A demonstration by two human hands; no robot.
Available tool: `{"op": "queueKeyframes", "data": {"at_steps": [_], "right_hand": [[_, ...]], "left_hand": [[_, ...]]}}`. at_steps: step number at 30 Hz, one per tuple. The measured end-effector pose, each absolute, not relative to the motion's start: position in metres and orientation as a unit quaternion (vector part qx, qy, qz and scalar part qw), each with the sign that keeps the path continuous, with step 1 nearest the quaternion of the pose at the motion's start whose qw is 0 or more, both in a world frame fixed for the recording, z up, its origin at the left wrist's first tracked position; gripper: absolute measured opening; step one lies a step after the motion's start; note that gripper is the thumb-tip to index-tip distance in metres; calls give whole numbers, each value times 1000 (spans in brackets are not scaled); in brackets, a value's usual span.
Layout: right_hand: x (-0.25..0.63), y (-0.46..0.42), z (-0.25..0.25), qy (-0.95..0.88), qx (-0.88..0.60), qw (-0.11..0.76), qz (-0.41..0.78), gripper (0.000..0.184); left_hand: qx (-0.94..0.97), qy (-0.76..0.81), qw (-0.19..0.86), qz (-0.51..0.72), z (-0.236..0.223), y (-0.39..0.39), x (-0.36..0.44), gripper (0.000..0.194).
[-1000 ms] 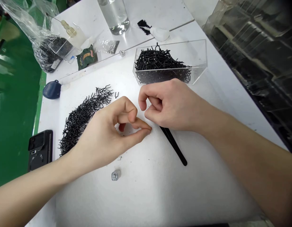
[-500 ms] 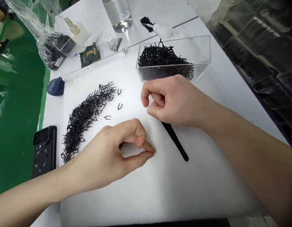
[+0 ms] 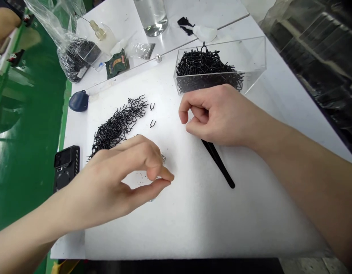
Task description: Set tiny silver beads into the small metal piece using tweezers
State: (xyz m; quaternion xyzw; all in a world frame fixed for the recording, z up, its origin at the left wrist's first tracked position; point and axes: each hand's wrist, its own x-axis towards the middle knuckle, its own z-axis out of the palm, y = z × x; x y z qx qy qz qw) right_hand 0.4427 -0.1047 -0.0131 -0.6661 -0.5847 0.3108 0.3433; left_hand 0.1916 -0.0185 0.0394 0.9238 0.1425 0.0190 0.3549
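My left hand (image 3: 130,173) is over the white mat (image 3: 176,232), with thumb and index fingertip pressed together. Anything between those tips is too small to make out. My right hand (image 3: 218,114) is curled in front of the clear box, and black tweezers (image 3: 218,163) stick out from under its palm toward the lower right. Their other end is hidden by the hand. Beyond my left hand lies a heap of small black forked pieces (image 3: 115,127), partly covered by it. Two single forked pieces, one of them here (image 3: 152,124), lie right of the heap.
A clear box (image 3: 254,66) holds more black pieces. Left are a phone (image 3: 66,165) and a dark blue pouch (image 3: 78,101). Behind stand a clear container of liquid (image 3: 153,21), a green wrapper (image 3: 117,64) and a plastic bag (image 3: 74,57). Part of another person's arm (image 3: 4,24) shows far left.
The view has shifted, moving the scene rightward. My left hand, still pinched, came toward me off the heap, then moved left. My right hand and the tweezers hold nearly the same pose.
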Motion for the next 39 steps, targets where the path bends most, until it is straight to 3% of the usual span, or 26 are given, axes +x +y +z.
{"op": "queueKeyframes", "data": {"at_steps": [6, 14, 22, 39], "right_hand": [[442, -106, -12, -587, -666, 346, 305, 28], [443, -103, -23, -592, -659, 367, 283, 30], [444, -108, -24, -587, -671, 359, 276, 28], [444, -110, -23, -586, -683, 349, 263, 27]], "left_hand": [[937, 102, 332, 37, 30, -23, 184, 31], [901, 241, 331, 146, 42, -29, 152, 31], [826, 367, 379, 200, 15, -55, 115, 33], [775, 337, 456, 279, -1, -50, 129, 38]]}}
